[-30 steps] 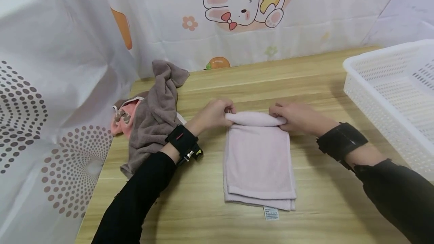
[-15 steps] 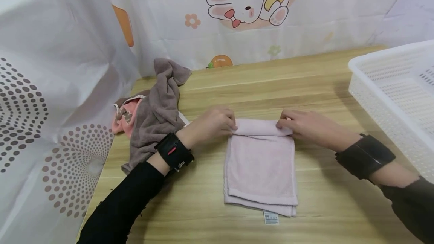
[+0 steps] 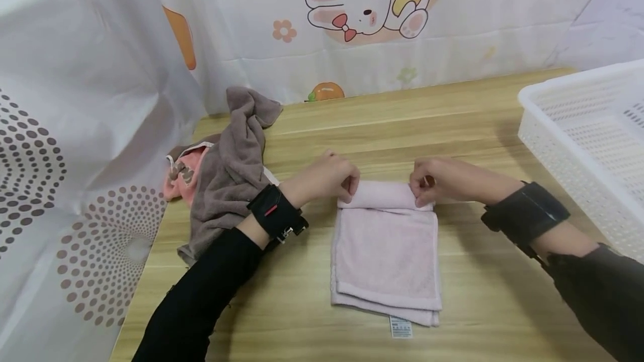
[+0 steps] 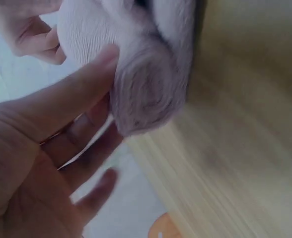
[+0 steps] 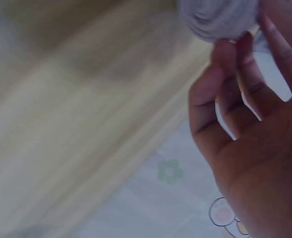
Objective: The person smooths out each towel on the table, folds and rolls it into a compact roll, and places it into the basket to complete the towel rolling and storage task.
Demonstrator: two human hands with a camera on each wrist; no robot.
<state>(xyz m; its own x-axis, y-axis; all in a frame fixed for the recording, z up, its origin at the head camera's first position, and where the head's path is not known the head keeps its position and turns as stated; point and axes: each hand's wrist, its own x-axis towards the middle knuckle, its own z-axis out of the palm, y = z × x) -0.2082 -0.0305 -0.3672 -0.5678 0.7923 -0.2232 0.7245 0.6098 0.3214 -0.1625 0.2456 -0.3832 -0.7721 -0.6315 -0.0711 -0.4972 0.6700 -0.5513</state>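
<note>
From where I sit at the feed, the pale pink towel lies on the wood-grain table, its far end coiled into a roll and its near part flat. At the roll's left end my left hand pinches it, thumb on the coil; my right hand pinches the other end, its fingers curled against the coil. A care label sticks out from the towel's near edge. Left of the towel sits a crumpled brown towel; well to its right, a white plastic basket. I judge this to be the rolling step, only partly done. The next turn calls for even pressure from both hands toward the label edge, keeping the coil tight.
</note>
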